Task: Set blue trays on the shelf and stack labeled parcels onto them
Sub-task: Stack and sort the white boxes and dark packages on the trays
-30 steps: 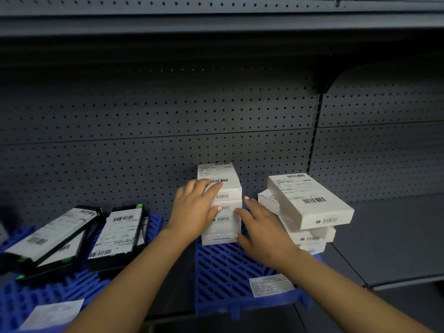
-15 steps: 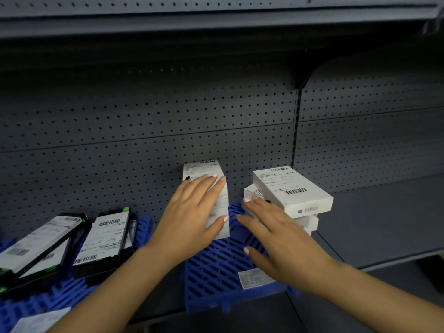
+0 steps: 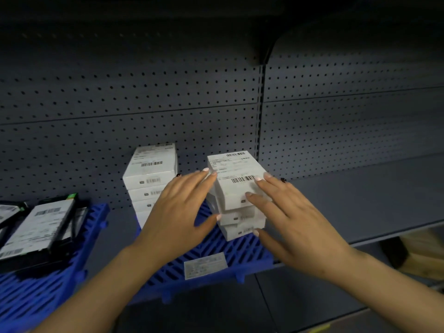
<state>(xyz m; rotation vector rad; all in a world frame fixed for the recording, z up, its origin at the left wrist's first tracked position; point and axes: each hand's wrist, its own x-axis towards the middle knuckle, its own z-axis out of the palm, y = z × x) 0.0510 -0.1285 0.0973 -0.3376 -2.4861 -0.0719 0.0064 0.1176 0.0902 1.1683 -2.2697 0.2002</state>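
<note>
Looking at the grey shelf [image 3: 360, 200], pegboard behind it. Middle blue tray [image 3: 216, 255] has two stacks of white labeled parcels: taller left stack [image 3: 150, 179] and a crooked right stack [image 3: 236, 195], plus a loose label [image 3: 205, 265] near the front edge. Left blue tray [image 3: 28, 292] holds black parcels [image 3: 40, 227]. My left hand [image 3: 177, 219] and right hand [image 3: 295, 227] bracket the right stack, fingers [image 3: 258, 182] spread, touching its sides, not gripping.

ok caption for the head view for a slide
Both hands, left and right, square up the right stack of white parcels on a blue tray.
</note>
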